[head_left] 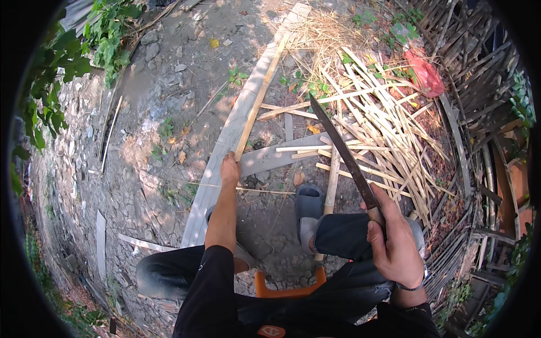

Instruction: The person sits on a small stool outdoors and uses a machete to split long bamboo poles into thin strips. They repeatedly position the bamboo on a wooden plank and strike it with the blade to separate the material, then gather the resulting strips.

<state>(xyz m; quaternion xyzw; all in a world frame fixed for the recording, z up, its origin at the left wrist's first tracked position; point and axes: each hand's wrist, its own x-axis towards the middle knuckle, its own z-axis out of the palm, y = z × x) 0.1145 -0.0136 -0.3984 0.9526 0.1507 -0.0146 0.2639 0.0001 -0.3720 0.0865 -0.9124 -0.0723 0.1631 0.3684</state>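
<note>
My left hand [230, 168] is closed around the near end of a long, pale strip of split bamboo or wood [261, 97], which lies lengthwise along a grey plank [230, 134]. The fingertips' exact grip is partly hidden from above. In my right hand [397, 245] is the handle of a machete [348, 155]. Its long dark blade points up and away to the left, over the near edge of a pile of pale strips [394, 135], and stays apart from the strip in my left hand.
An orange stool [290, 291] shows between my legs, behind a grey clog [309, 204]. Fine shavings [321, 31] lie at the plank's far end. A red plastic bag [424, 74] and stacked sticks [473, 67] border the right. Leafy plants [48, 84] hang at the left.
</note>
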